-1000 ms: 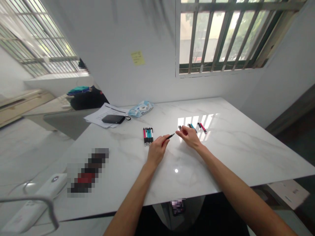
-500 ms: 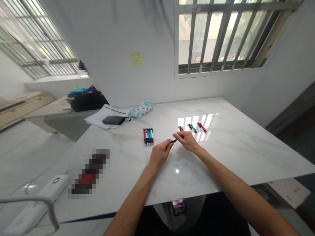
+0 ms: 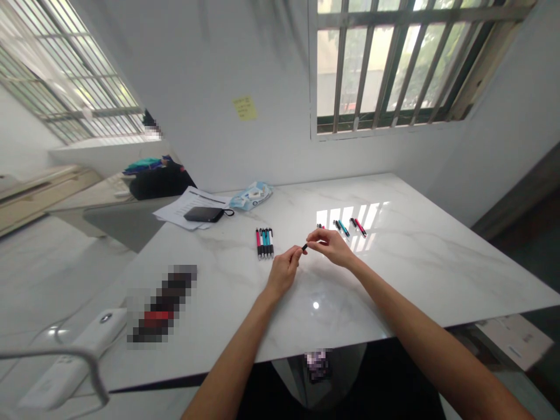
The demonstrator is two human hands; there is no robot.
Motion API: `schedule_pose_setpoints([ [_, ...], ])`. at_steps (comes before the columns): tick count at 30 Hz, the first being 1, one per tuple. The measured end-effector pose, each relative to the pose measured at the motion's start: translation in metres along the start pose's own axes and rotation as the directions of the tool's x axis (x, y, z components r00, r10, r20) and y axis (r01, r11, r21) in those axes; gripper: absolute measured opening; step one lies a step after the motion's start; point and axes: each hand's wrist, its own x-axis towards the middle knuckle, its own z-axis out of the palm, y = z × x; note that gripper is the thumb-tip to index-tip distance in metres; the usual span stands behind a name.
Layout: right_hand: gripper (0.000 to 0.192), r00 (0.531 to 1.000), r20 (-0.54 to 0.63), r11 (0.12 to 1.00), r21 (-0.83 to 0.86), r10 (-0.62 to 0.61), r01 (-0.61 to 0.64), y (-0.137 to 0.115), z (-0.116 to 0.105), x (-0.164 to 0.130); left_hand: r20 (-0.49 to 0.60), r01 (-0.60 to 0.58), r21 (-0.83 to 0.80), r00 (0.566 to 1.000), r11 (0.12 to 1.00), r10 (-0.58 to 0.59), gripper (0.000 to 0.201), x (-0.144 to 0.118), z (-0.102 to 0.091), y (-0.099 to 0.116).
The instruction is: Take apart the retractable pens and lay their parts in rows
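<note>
Presently we hold both hands together above the middle of the white marble counter [image 3: 415,262], meeting on one small dark pen [image 3: 304,247]. Our left hand [image 3: 283,270] is curled around the pen's near end; our right hand [image 3: 332,246] pinches its far tip between thumb and fingers. Most of the pen is hidden inside the two grips, so only a short dark stub shows between them, raised off the surface. Just left of the hands lies a tidy row of pens [image 3: 264,242], pink, teal, black and white, side by side. Behind the right hand, in the window glare, loose pens [image 3: 350,227] lie in pairs. Further left and back: a black pouch [image 3: 203,214] on papers [image 3: 179,210], and a blue wipes packet [image 3: 250,195] near the wall.
</note>
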Motion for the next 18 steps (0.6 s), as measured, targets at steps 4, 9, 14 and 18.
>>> schedule_pose_setpoints([
  [4, 0.034, 1.0, 0.009, 0.997, 0.072, 0.013, -0.014, 0.002, -0.002, 0.003, 0.04, 0.03, -0.098, 0.999, 0.995, -0.026, 0.053, 0.001, 0.003, -0.002],
  [9, 0.037, 0.999, 0.016, 0.98, 0.193, 0.044, -0.046, -0.001, -0.005, 0.005, 0.209, 0.197, -0.392, 0.97, 0.898, -0.122, 0.057, 0.004, 0.006, -0.006],
  [14, 0.033, 1.0, -0.014, 0.976, 0.217, 0.009, -0.005, -0.011, -0.015, 0.004, 0.428, 0.367, -0.512, 0.893, 0.777, -0.14, 0.057, 0.002, -0.001, -0.001],
  [18, 0.03, 0.992, -0.127, 1.0, 0.015, -0.02, 0.022, -0.003, -0.05, 0.01, 0.412, 0.37, -0.556, 0.9, 0.744, -0.139, 0.054, 0.002, -0.005, 0.0],
])
